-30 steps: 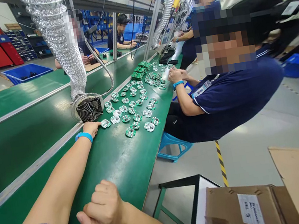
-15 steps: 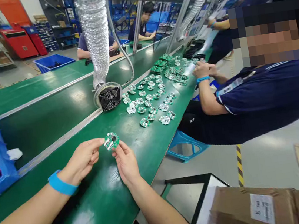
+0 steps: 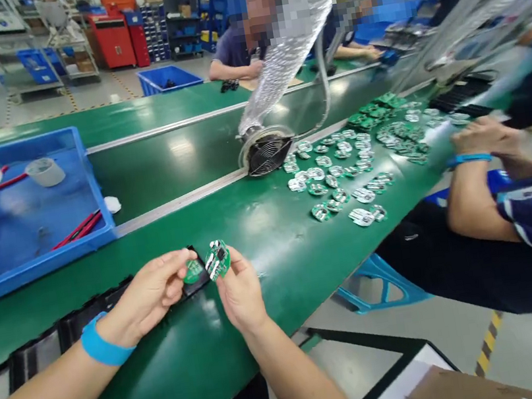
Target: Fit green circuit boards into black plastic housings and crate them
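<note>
My left hand (image 3: 153,295), with a blue wristband, pinches a small round green circuit board (image 3: 193,272) over the green bench top (image 3: 262,240). My right hand (image 3: 239,290) pinches a second round green circuit board (image 3: 217,259) with parts on its face, right beside the first. Both boards hang just above a row of black trays (image 3: 66,333) that runs along the bench edge to my left. Several more round boards (image 3: 342,171) lie spread on the bench further right.
A blue bin (image 3: 23,216) with a white cup and red-handled tools stands at the left. A silver duct with a round fan (image 3: 266,153) rests mid-bench. A co-worker's arm (image 3: 473,182) lies at the right; other people sit across the belt. A blue stool (image 3: 378,279) stands below.
My left hand reached to the spread boards, then came back. Both hands now hold a board each, close to me. The view has swung left, showing the blue bin and black trays.
</note>
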`<state>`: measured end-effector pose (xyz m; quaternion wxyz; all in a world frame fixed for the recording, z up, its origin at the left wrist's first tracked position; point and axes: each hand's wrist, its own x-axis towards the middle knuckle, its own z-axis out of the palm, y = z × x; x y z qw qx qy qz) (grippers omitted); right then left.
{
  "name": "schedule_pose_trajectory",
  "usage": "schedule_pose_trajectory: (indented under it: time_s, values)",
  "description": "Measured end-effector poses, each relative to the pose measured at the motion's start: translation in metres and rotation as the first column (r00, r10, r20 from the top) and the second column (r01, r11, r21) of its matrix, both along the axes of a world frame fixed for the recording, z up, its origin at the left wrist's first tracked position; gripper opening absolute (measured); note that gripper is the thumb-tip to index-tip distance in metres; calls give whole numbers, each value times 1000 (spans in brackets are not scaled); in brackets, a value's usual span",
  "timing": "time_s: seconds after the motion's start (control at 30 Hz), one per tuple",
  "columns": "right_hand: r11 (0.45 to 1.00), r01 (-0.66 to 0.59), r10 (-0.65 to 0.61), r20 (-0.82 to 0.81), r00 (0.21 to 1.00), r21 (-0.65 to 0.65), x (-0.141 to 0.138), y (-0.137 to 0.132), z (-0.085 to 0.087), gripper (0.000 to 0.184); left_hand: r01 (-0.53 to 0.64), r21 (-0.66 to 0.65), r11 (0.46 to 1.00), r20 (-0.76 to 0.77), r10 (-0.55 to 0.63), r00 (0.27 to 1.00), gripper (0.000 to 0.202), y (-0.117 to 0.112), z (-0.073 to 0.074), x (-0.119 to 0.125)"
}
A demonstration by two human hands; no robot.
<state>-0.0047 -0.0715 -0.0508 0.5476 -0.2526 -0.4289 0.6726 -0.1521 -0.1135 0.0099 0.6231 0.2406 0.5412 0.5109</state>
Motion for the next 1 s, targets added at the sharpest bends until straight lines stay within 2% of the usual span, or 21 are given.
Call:
schedule_pose_trajectory:
  time_s: [0.07,0.1,0.13,0.17,0.23,0.3,0.33,0.37,0.43,0.5,0.6,1.0]
  values:
    - [973,-33,-26,250,968,229,-2,7,3,20,-147,108,983,-187,166,968,55,-23,-8,-28]
    - [927,-75,-78,384,920,368,-3,12,4,17,-201,172,964,-309,247,918,53,-36,-14,-42]
    - [851,-140,-152,492,857,506,-5,17,6,15,-223,231,947,-440,306,844,48,-50,-21,-54]
    - [746,-222,-238,563,792,627,-8,22,6,14,-207,281,937,-571,337,749,42,-63,-29,-63]
    - [496,-405,-391,614,685,768,-17,31,6,16,-77,347,935,-789,335,514,33,-86,-44,-73]
    - [274,-578,-488,629,605,768,-27,36,6,18,120,379,917,-903,339,262,28,-100,-57,-72]
    - [192,-650,-519,638,569,735,-32,38,6,19,214,381,899,-923,355,150,27,-104,-61,-70]
    - [129,-711,-542,650,532,691,-36,38,6,19,290,380,878,-923,379,61,25,-105,-65,-66]
    - [43,-791,-569,666,482,610,-43,38,6,19,381,379,844,-903,427,-47,21,-104,-70,-59]
    - [-4,-830,-578,676,457,558,-47,37,7,19,425,371,825,-891,446,-89,17,-101,-74,-54]
    - [-26,-864,-573,701,425,502,-50,37,6,18,459,345,819,-894,436,-107,16,-98,-79,-52]
    - [7,-913,-552,763,338,409,-52,37,6,20,473,269,839,-922,366,-126,23,-95,-88,-49]
